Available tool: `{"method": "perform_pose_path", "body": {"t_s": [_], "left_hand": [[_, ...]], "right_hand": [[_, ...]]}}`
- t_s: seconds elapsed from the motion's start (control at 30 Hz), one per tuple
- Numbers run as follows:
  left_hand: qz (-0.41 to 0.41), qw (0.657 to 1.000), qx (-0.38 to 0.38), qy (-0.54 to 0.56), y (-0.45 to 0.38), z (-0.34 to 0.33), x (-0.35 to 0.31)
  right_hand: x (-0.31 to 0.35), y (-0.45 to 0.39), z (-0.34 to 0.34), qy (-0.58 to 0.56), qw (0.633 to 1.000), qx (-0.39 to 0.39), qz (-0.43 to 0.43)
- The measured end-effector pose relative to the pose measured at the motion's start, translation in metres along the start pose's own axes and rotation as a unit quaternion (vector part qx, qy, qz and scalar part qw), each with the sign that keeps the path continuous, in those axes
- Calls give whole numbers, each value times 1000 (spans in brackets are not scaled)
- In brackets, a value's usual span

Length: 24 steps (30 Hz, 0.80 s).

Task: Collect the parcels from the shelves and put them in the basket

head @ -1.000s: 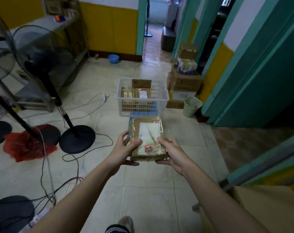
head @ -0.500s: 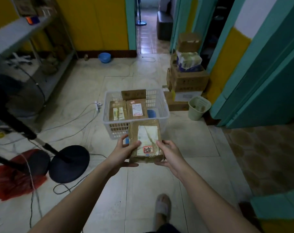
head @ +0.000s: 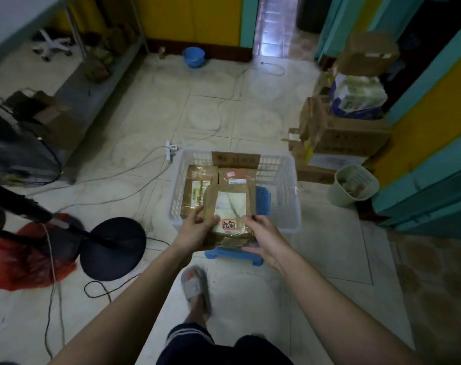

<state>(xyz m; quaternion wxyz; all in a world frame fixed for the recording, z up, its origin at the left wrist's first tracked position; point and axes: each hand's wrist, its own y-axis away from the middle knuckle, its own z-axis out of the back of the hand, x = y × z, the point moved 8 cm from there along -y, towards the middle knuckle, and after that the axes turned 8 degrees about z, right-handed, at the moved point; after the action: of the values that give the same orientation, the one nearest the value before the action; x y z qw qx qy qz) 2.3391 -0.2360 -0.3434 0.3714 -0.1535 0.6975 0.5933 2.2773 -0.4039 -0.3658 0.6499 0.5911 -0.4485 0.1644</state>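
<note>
The left hand (head: pixel 195 230) grips the taped parcel (head: pixel 230 214) at its left edge, the right hand (head: pixel 266 237) at its right — held over the white basket's (head: pixel 290 177) near rim. Released early, it could catch that rim and tip onto the floor.

Both bare forearms reach from the lower frame toward its center, the left hand (head: pixel 195 230) and right hand (head: pixel 263 233) each curled in a grip on opposite sides of a parcel (head: pixel 230 217).
</note>
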Motion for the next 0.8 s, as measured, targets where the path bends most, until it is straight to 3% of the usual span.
{"method": "perform_pose_path", "body": {"t_s": [0.13,0.33,0.57,0.7,0.8], "left_hand": [[11,1000,-24,-1,-68,38,-14],[1,995,-54,-89,-154,90,-36],[68,991,-57,-101,-218,106,-20],[40,987,-107,-115,-256,109,-24],[-23,967,-159,-197,-273,106,-41]], "right_hand": [[-2,-68,-36,1,1000,-24,-18],[-24,-156,-90,7,996,-49,-73],[-29,-225,-103,125,989,-34,-67],[-25,-272,-102,155,986,-49,-37],[-23,-302,-107,156,985,-76,-24]]}}
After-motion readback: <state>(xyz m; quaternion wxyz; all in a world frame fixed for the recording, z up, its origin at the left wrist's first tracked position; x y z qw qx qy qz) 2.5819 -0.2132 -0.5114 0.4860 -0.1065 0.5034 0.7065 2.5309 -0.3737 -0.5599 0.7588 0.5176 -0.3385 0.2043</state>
